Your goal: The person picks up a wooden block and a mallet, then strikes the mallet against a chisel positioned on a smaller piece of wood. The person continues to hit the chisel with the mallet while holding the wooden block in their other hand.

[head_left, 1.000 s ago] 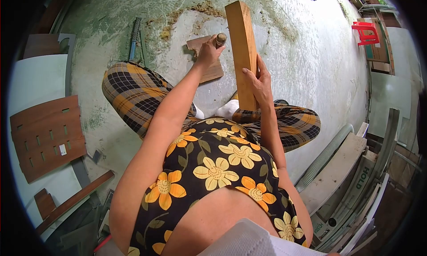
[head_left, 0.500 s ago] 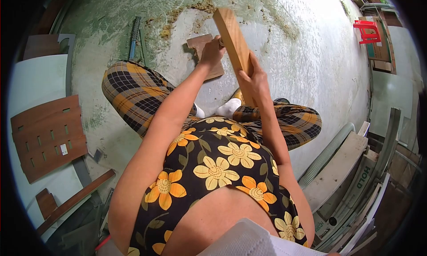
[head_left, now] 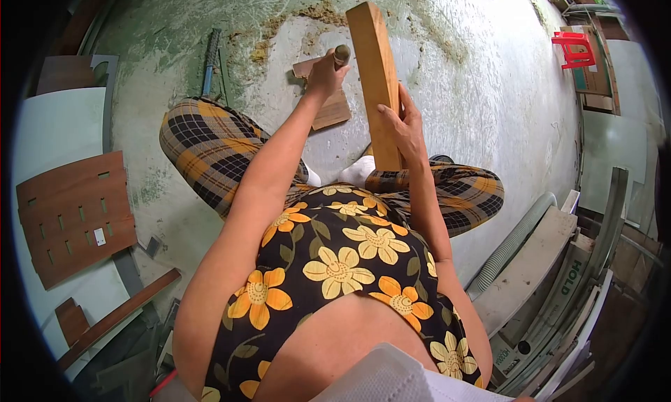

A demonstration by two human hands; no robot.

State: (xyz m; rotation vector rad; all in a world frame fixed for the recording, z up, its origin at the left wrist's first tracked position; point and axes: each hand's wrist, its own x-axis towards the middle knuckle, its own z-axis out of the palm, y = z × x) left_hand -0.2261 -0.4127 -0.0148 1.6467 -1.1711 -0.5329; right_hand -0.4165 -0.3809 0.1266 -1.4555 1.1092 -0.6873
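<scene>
A long, squared wooden beam (head_left: 377, 80) stands tilted upward in front of my body. My right hand (head_left: 407, 128) is wrapped round its right side, low down, with the thumb across the near face. To the left of the beam and apart from it, my left hand (head_left: 327, 77) is closed round a round-ended handle (head_left: 342, 53); the rest of that tool is hidden. Beneath my left hand, a flat brown wooden piece (head_left: 331, 111) lies on the floor, partly covered by the hand and forearm.
A blue-handled tool (head_left: 209, 77) lies on the floor beyond my left knee. Slotted brown board (head_left: 77, 217) is at the left. A ribbed hose (head_left: 514, 245) and stacked boards are at the right. Red stool (head_left: 576, 50) stands far right. Wood shavings (head_left: 321, 12) lie ahead.
My left hand has drawn back left from the beam, and the handle's round end now shows. The beam has turned more upright, its top shifting right.
</scene>
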